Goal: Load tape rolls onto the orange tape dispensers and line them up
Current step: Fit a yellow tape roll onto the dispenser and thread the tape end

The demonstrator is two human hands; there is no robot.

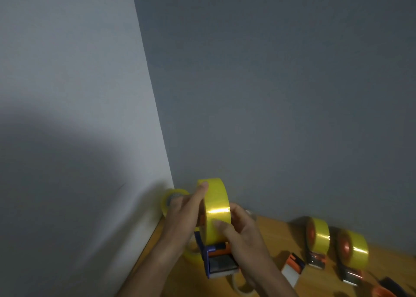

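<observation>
Left hand (182, 220): fingers stretched up along the left face of the yellow tape roll (217, 209), index tip at its top edge, pressing against it.
Right hand (242, 233): thumb laid on the roll's glossy outer band, fingers curled round its right side, gripping it.
Held dispenser (219, 259): orange body with a blue side plate and a grey front blade plate, held between both hands just above the wooden worktop (270, 231); the yellow roll stands upright in its cradle, though whether it is fully seated on the hub cannot be told.
Loaded dispensers: two more, one (317, 242) beside the other (352, 256), stand on the worktop to the right, each carrying a yellow roll around an orange hub, metal fronts facing the viewer.
Empty dispenser (292, 268): orange and white, lying on the worktop between the hands and the loaded pair.
Spare roll (173, 198): yellow, in the corner behind the left hand, against the white wall (67, 94).
Other rolls: one partly hidden under the left wrist (191, 250), a pale one under the right forearm (242, 286).
</observation>
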